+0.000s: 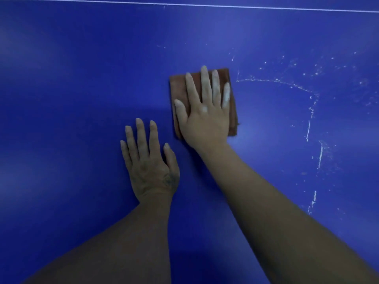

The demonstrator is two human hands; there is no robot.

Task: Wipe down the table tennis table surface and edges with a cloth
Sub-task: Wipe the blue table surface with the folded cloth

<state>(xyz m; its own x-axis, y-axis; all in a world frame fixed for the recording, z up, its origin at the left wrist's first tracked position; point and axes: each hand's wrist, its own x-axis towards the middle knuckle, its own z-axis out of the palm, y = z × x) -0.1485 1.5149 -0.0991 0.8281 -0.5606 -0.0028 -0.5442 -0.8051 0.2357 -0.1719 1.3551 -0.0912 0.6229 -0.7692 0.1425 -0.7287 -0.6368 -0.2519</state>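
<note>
The blue table tennis table [82,78] fills the whole view. A folded brown cloth [177,89] lies flat on it a little right of centre. My right hand [205,111] presses down on the cloth with straight, spread fingers and covers most of it. My left hand [148,160] rests flat on the bare blue surface, below and left of the cloth, fingers straight and holding nothing.
A thin white line [184,4] runs across the table at the far top of the view. White dusty streaks and specks [307,95] curve in an arc over the surface right of the cloth.
</note>
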